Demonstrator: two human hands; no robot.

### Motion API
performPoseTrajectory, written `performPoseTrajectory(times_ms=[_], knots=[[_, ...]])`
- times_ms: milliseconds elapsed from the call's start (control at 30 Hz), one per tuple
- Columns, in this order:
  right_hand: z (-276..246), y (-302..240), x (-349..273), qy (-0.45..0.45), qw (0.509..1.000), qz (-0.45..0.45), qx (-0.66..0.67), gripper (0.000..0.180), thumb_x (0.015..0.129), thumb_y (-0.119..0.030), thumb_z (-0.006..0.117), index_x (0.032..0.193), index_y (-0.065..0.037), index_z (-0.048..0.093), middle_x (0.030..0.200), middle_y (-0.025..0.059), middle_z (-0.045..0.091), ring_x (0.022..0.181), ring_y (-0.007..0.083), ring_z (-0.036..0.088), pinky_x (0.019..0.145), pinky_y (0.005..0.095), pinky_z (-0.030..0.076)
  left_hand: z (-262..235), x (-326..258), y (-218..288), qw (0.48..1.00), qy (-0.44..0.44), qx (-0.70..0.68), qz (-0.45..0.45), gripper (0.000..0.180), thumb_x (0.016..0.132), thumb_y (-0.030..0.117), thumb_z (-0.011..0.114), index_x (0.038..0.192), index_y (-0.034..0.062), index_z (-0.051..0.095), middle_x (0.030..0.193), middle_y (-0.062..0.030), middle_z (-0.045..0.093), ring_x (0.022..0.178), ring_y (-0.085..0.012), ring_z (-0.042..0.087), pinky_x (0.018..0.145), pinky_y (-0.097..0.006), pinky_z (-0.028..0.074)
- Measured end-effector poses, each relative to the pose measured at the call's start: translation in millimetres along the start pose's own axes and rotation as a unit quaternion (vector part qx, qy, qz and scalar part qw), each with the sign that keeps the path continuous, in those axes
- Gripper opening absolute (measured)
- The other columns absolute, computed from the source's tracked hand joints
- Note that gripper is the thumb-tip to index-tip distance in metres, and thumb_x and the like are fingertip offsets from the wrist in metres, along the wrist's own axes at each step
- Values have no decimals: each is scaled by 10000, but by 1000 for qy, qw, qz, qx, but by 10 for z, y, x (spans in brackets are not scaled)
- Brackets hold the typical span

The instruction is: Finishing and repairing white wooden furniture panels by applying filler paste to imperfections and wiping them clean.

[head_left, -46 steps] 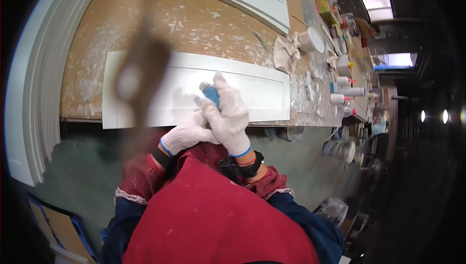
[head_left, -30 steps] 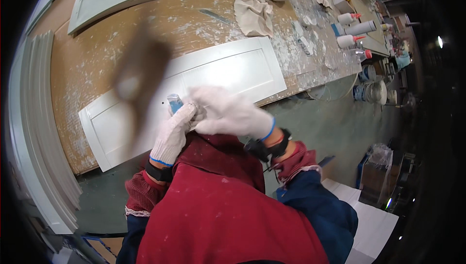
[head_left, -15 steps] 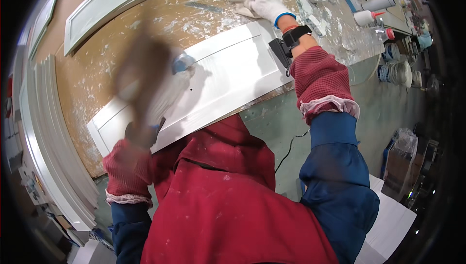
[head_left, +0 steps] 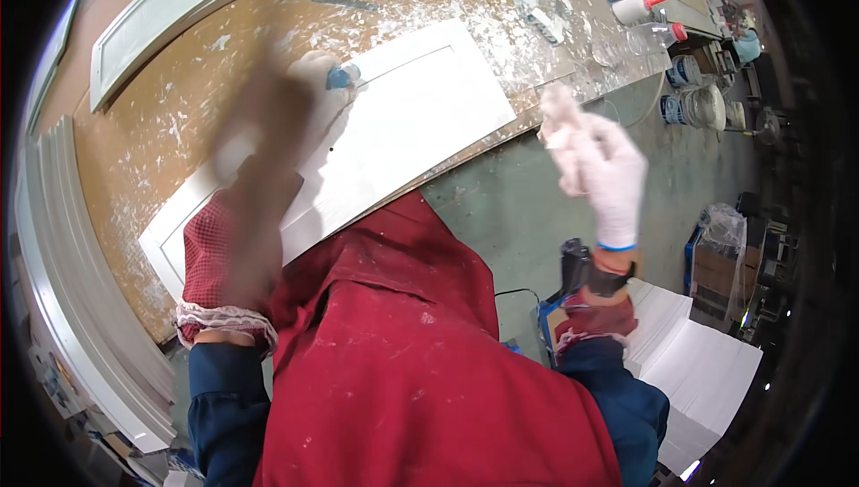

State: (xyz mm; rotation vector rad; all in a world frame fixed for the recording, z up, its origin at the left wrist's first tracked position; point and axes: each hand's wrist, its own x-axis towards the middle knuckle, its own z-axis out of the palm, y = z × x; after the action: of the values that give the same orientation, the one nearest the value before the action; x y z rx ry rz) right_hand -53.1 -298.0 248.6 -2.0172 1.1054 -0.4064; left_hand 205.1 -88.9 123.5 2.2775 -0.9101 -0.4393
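Note:
A long white panel (head_left: 420, 98) with a recessed border lies slantwise on the bench in front of me. A blurred brown shape (head_left: 259, 129) covers most of my left hand (head_left: 311, 66). Its white-gloved fingertips show above the panel's far edge, closed around a small blue object (head_left: 342, 76) whose kind I cannot make out. Off the panel's right end, over the floor, my right hand (head_left: 604, 165) is raised in a white glove. It is slightly smeared by motion, with its fingers closed on a crumpled whitish cloth (head_left: 559, 111).
The brown bench (head_left: 179, 129) is spattered with white. Other pale panels stand at the far left (head_left: 170, 12) and left (head_left: 80, 281). Red-tipped white bottles (head_left: 633, 9), a clear red-capped bottle (head_left: 649, 37) and a tub (head_left: 702, 108) are at the right. White sheets (head_left: 698, 353) lie lower right.
My right hand has come off the bench, back toward me and rightward, bringing the cloth with it. My left hand has shifted farther away across the panel with the blue object.

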Motion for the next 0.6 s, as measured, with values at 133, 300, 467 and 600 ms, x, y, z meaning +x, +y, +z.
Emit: performPoseTrajectory(times_ms=[133, 300, 467, 600], knots=[[632, 221, -127, -92, 992, -59, -65, 250, 872, -283, 573, 1009, -92, 657, 755, 82, 650, 629, 178, 579, 593, 319, 468, -85, -74, 158, 999, -13, -36, -39, 430, 742, 301, 707, 1097, 70, 632, 1194, -130, 573, 1069, -321, 569, 903, -384, 456], [1209, 487, -89, -54, 938, -179, -292, 319, 882, -341, 485, 1112, -133, 563, 927, 190, 640, 880, 336, 627, 749, 456, 501, -32, -6, 94, 999, 4, 31, -17, 448, 737, 331, 716, 1095, 74, 635, 1178, -125, 579, 1068, -321, 571, 897, -390, 459], [1059, 620, 471, 63, 945, -79, -312, 310, 881, -318, 476, 1031, -78, 603, 918, 188, 640, 894, 359, 622, 753, 444, 501, -39, 11, 16, 1000, -11, 29, -1, 411, 731, 335, 723, 1057, 98, 649, 1133, -120, 591, 1035, -318, 580, 868, -397, 464], [1314, 810, 345, 84, 872, -295, -381, 315, 879, -286, 460, 1031, -41, 588, 906, 187, 639, 848, 350, 625, 762, 437, 501, -3, 45, 76, 999, 10, 29, -10, 365, 731, 339, 719, 1008, 110, 656, 1086, -121, 599, 1001, -313, 584, 844, -393, 470]])
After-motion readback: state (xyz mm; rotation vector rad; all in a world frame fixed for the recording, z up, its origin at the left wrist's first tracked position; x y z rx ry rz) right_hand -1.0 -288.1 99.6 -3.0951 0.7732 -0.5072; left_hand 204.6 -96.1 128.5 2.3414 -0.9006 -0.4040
